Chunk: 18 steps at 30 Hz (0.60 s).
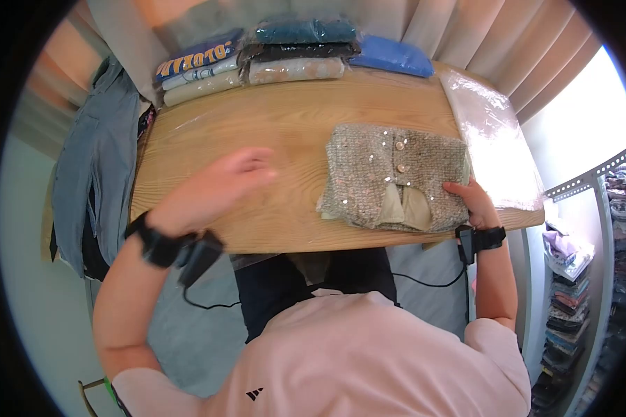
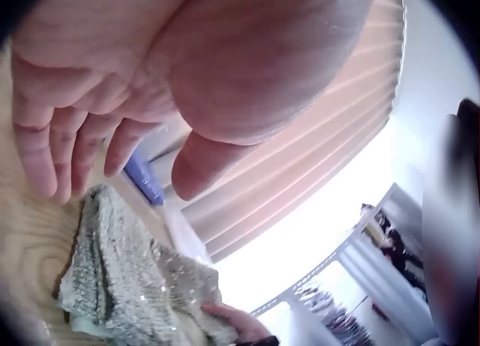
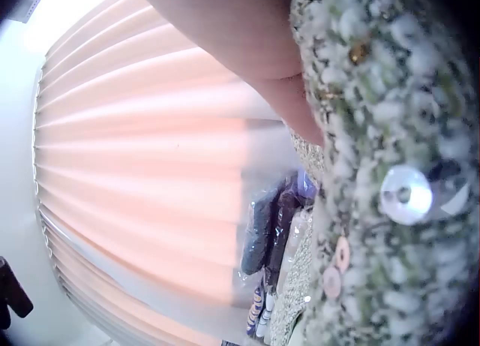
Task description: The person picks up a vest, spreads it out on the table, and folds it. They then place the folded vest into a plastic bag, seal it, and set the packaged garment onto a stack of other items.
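Observation:
A folded sequined tweed garment (image 1: 358,170) with round ornate buttons and a pale lining lies on the right part of the wooden table (image 1: 292,115). At its right edge my right hand (image 1: 478,198) grips the cloth, thumb on top and the other fingers hidden by the fabric. The right wrist view has the nubby tweed (image 3: 390,278) and its sequins very close. My left hand (image 1: 233,177) is held over the table to the left of the garment, holding nothing. Its fingers (image 2: 64,147) extend loosely in the left wrist view, thumb apart from them.
Plastic-wrapped folded clothes (image 1: 295,69) are stacked along the table's back edge, with a blue packet (image 1: 393,55) beside them. Clear plastic bags (image 1: 494,132) lie on the right side. Grey-blue clothes (image 1: 94,167) hang at the left edge. Shelves of packed clothes (image 1: 570,306) stand at right.

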{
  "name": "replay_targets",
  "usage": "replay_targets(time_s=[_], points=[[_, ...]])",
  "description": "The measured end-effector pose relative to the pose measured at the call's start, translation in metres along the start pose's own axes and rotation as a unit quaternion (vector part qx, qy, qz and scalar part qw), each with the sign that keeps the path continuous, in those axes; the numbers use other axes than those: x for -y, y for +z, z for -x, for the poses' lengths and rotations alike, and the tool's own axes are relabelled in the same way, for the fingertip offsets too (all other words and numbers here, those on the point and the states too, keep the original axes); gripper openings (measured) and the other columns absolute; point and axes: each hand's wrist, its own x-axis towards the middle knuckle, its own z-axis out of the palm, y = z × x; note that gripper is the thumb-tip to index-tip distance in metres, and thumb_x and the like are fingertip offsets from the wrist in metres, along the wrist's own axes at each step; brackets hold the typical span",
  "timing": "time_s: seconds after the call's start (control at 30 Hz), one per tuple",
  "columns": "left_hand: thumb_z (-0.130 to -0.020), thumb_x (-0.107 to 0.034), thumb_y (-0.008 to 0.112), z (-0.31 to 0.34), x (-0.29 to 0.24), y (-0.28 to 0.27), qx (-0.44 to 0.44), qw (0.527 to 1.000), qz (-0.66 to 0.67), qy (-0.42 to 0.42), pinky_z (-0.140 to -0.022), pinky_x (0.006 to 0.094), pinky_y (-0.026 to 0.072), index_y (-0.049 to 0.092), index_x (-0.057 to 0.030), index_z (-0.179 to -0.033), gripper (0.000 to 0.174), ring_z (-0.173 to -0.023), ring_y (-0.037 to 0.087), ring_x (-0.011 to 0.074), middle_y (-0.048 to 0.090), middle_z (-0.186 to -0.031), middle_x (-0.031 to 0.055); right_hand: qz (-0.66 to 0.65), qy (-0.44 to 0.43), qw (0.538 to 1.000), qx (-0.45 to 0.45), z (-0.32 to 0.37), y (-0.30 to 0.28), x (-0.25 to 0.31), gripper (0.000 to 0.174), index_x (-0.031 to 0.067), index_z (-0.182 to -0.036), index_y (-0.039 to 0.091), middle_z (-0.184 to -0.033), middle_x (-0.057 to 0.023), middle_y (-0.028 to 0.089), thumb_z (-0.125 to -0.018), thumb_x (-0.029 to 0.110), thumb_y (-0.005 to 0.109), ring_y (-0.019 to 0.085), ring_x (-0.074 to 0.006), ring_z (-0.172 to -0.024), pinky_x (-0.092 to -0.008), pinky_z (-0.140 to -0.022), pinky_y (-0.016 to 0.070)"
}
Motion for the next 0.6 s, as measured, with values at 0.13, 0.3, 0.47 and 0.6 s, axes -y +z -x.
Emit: replay_targets(time_s=[0.13, 0.3, 0.47, 0.6], points=[[-0.094, -0.031, 0.051, -0.092, 0.029, 0.038, 0.108, 0.983, -0.150, 0.018, -0.088, 0.0298, 0.0423, 0.049, -0.0001, -0.124, 0.043, -0.104, 0.052, 0.0153, 0.057, -0.112, 0.0084, -0.019, -0.016, 1.000, -0.013, 0.011, 0.004, 0.001, 0.037, -0.0026, -0.120, 0.050, -0.108, -0.0107, 0.062, -0.085, 0.004, 0.061, 0.061, -0.0186, -0.092, -0.0304, -0.079, 0.0521], [-0.093, -0.029, 0.054, -0.131, 0.033, 0.077, 0.094, 0.992, -0.001, -0.090, -0.083, 0.0304, 0.0464, 0.054, 0.0033, -0.116, 0.040, -0.097, 0.057, 0.0190, 0.061, -0.109, 0.0111, -0.030, -0.054, 0.998, -0.028, 0.019, 0.006, -0.002, 0.049, -0.0007, -0.130, 0.040, -0.113, -0.0103, 0.058, -0.086, 0.004, 0.060, 0.058, -0.0173, -0.100, -0.0302, -0.085, 0.0491], [-0.092, -0.014, 0.053, -0.138, 0.037, 0.093, 0.100, 0.953, 0.280, -0.059, -0.086, 0.0350, 0.0482, 0.051, 0.0050, -0.121, 0.034, -0.099, 0.060, 0.0219, 0.060, -0.115, 0.0128, -0.055, -0.081, 0.995, -0.025, 0.033, 0.021, -0.003, 0.063, 0.0017, -0.139, 0.030, -0.125, -0.0114, 0.051, -0.083, -0.005, 0.057, 0.053, -0.0168, -0.108, -0.0297, -0.089, 0.0464], [-0.092, -0.014, 0.053, -0.126, 0.012, 0.101, 0.100, 0.946, 0.304, -0.048, -0.088, 0.0326, 0.0477, 0.049, 0.0035, -0.122, 0.034, -0.101, 0.060, 0.0203, 0.060, -0.113, 0.0116, -0.015, -0.205, 0.978, -0.048, 0.044, 0.039, 0.003, 0.064, 0.0062, -0.139, 0.034, -0.131, -0.0095, 0.047, -0.080, -0.010, 0.052, 0.051, -0.0156, -0.110, -0.0286, -0.092, 0.0433]])
